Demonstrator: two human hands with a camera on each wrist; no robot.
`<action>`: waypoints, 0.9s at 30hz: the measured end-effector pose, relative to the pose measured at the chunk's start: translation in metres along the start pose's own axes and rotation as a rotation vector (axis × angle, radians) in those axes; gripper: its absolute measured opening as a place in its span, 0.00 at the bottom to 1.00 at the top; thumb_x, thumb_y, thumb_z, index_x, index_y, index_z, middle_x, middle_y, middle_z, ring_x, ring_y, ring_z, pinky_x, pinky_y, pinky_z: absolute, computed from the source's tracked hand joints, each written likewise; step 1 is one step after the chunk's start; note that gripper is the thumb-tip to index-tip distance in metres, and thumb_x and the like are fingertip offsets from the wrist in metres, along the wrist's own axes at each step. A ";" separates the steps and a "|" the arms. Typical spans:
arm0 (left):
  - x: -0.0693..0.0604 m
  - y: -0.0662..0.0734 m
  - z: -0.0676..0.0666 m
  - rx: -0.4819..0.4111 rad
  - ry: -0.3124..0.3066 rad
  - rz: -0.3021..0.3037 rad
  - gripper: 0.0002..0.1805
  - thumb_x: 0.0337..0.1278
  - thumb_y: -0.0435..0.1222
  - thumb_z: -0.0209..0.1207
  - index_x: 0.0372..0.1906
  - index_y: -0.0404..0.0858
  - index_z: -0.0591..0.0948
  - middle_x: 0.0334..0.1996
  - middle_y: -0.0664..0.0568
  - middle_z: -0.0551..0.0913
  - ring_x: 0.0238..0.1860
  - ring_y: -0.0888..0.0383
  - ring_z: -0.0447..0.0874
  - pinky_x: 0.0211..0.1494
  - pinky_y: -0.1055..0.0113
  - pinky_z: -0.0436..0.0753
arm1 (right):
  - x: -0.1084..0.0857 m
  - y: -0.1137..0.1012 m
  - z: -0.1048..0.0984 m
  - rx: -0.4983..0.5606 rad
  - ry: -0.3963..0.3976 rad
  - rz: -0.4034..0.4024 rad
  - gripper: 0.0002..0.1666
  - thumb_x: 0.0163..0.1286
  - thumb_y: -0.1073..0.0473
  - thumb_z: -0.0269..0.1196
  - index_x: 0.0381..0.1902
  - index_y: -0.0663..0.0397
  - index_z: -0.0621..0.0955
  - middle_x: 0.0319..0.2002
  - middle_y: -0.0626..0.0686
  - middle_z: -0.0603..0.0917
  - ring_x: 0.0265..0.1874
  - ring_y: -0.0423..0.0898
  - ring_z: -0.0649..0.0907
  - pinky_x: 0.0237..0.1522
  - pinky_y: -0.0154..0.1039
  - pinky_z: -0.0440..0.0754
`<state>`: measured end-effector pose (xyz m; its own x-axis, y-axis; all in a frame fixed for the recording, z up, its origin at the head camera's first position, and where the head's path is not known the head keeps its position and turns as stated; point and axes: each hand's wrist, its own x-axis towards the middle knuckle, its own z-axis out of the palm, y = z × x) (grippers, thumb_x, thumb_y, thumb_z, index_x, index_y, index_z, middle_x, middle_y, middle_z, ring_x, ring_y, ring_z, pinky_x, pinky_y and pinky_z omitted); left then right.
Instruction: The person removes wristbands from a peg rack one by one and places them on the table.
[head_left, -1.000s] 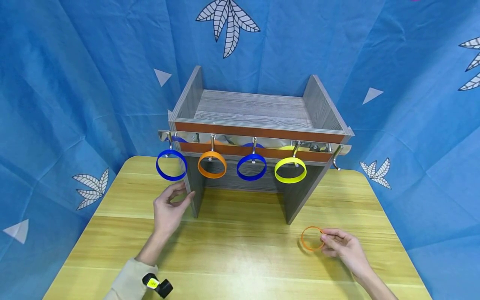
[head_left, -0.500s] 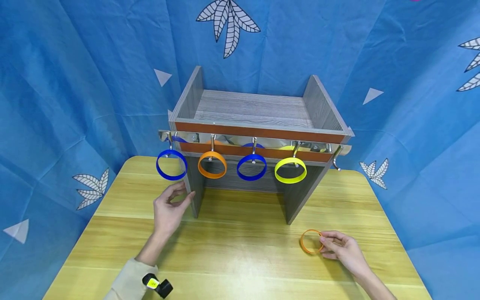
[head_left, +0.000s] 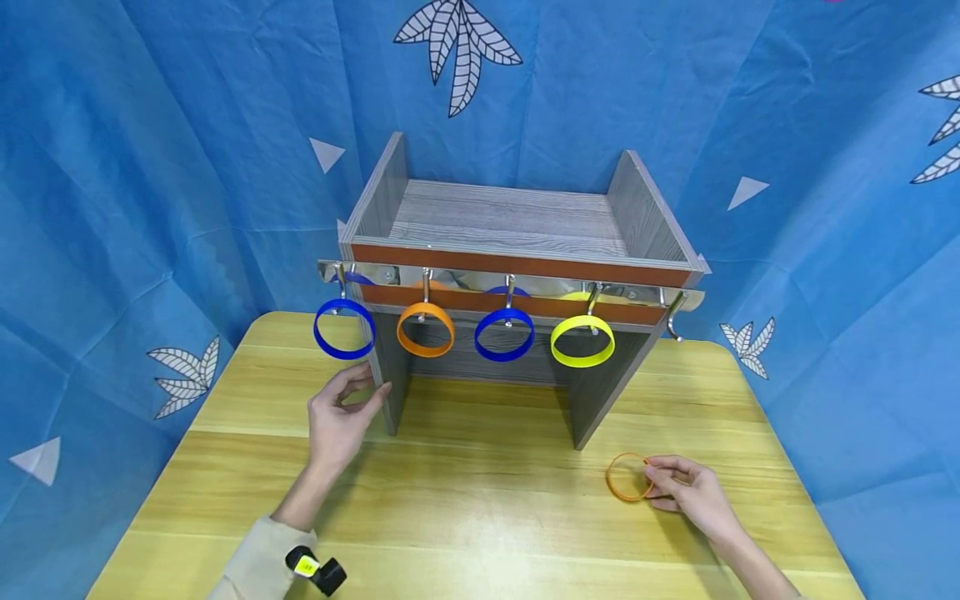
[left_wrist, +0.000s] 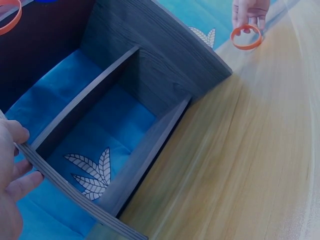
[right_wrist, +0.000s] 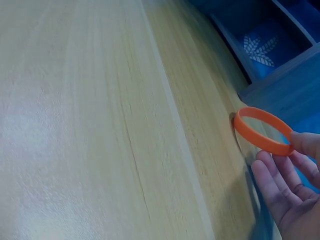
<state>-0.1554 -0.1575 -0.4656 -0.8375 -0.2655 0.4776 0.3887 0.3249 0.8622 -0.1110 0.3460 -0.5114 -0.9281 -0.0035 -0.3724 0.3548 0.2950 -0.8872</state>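
On the left, my left hand [head_left: 337,417] grips the front edge of the grey shelf's left side panel [head_left: 391,400], thumb on one face and fingers on the other. An orange silicone wristband [right_wrist: 260,142] is pinched between thumb and fingers of my right hand [head_left: 697,500]. It is held above the table, in front and to the right of the shelf's right panel. On the hook rail hang a blue wristband [head_left: 344,354], an orange one [head_left: 425,352], a second blue one [head_left: 504,357] and a yellow one [head_left: 582,362]. The rightmost hook [head_left: 671,318] bears nothing.
The grey wooden shelf [head_left: 502,218] stands at the back of the wooden table [head_left: 480,517]. Its metal hook rail [head_left: 465,278] juts out past both sides. A blue cloth [head_left: 187,125] with leaf prints surrounds the table.
My right hand and the orange wristband dipped slightly, then came back up and a touch to the right. The left hand keeps its grip on the panel.
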 end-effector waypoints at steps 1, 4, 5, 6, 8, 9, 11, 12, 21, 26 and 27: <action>0.000 0.000 0.000 -0.003 -0.002 -0.002 0.19 0.52 0.20 0.73 0.51 0.27 0.86 0.44 0.31 0.90 0.40 0.79 0.85 0.38 0.82 0.90 | 0.000 0.000 0.000 0.005 0.002 0.007 0.29 0.79 0.57 0.64 0.66 0.74 0.74 0.41 0.46 0.89 0.37 0.43 0.90 0.46 0.37 0.95; 0.000 0.000 0.000 -0.010 -0.002 -0.005 0.19 0.52 0.19 0.72 0.51 0.27 0.86 0.44 0.31 0.90 0.40 0.79 0.85 0.39 0.81 0.90 | 0.002 0.002 -0.002 0.014 0.002 0.010 0.29 0.79 0.57 0.64 0.66 0.75 0.74 0.40 0.46 0.90 0.37 0.42 0.90 0.45 0.37 0.95; 0.000 0.000 0.001 -0.015 -0.001 -0.003 0.19 0.51 0.19 0.72 0.51 0.27 0.86 0.44 0.30 0.89 0.40 0.79 0.85 0.38 0.81 0.90 | 0.002 0.002 -0.002 0.016 0.002 0.011 0.29 0.79 0.57 0.64 0.66 0.75 0.74 0.39 0.46 0.90 0.36 0.42 0.90 0.45 0.37 0.95; 0.000 0.000 0.001 -0.019 0.000 -0.002 0.19 0.51 0.19 0.72 0.51 0.27 0.86 0.44 0.30 0.89 0.40 0.79 0.85 0.38 0.81 0.90 | 0.003 0.002 -0.001 0.020 0.006 0.016 0.29 0.78 0.57 0.65 0.65 0.75 0.75 0.38 0.46 0.90 0.36 0.42 0.90 0.44 0.37 0.95; 0.000 -0.001 0.001 -0.025 0.003 0.003 0.19 0.51 0.18 0.72 0.51 0.26 0.86 0.44 0.29 0.89 0.40 0.79 0.85 0.38 0.80 0.90 | 0.004 0.004 -0.002 0.013 0.002 0.015 0.29 0.78 0.57 0.65 0.65 0.76 0.75 0.38 0.46 0.89 0.35 0.41 0.90 0.44 0.37 0.95; 0.000 -0.001 0.001 -0.026 0.003 0.005 0.19 0.51 0.18 0.72 0.51 0.26 0.86 0.43 0.29 0.89 0.40 0.79 0.85 0.38 0.80 0.90 | 0.004 0.005 -0.002 0.009 0.001 0.017 0.29 0.78 0.58 0.65 0.65 0.76 0.75 0.37 0.46 0.89 0.35 0.41 0.90 0.43 0.37 0.96; 0.000 -0.001 0.001 -0.026 0.004 0.010 0.19 0.51 0.18 0.72 0.51 0.26 0.86 0.43 0.29 0.89 0.40 0.79 0.85 0.38 0.80 0.90 | 0.005 0.007 -0.001 0.008 0.011 0.023 0.28 0.78 0.58 0.65 0.65 0.76 0.75 0.37 0.46 0.89 0.34 0.41 0.89 0.42 0.37 0.96; 0.000 -0.001 0.001 -0.024 0.003 0.011 0.19 0.51 0.18 0.72 0.51 0.26 0.86 0.43 0.29 0.89 0.40 0.79 0.85 0.38 0.81 0.90 | 0.006 0.008 -0.001 0.005 0.015 0.021 0.28 0.78 0.58 0.65 0.65 0.76 0.75 0.37 0.46 0.89 0.34 0.41 0.89 0.42 0.36 0.95; 0.000 0.000 0.002 -0.026 0.006 0.005 0.19 0.51 0.19 0.72 0.51 0.27 0.87 0.43 0.29 0.89 0.40 0.79 0.85 0.38 0.80 0.91 | 0.006 0.013 -0.002 -0.035 0.036 0.025 0.28 0.77 0.59 0.66 0.65 0.75 0.76 0.37 0.47 0.90 0.32 0.41 0.89 0.39 0.37 0.96; 0.000 0.000 0.001 -0.023 0.005 -0.006 0.18 0.52 0.19 0.72 0.50 0.27 0.87 0.43 0.30 0.89 0.40 0.78 0.86 0.38 0.80 0.90 | 0.005 0.014 -0.003 -0.082 0.042 0.020 0.28 0.76 0.58 0.66 0.64 0.75 0.76 0.36 0.49 0.90 0.31 0.42 0.88 0.35 0.38 0.95; 0.000 0.000 0.001 -0.021 0.004 -0.010 0.18 0.52 0.20 0.73 0.50 0.28 0.87 0.43 0.30 0.90 0.40 0.78 0.86 0.38 0.80 0.90 | 0.005 0.015 -0.003 -0.088 0.042 0.017 0.28 0.76 0.58 0.66 0.64 0.75 0.76 0.36 0.49 0.90 0.31 0.42 0.88 0.34 0.38 0.95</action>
<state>-0.1555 -0.1565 -0.4654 -0.8396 -0.2723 0.4700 0.3886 0.3035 0.8700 -0.1106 0.3534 -0.5252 -0.9267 0.0411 -0.3736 0.3606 0.3771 -0.8531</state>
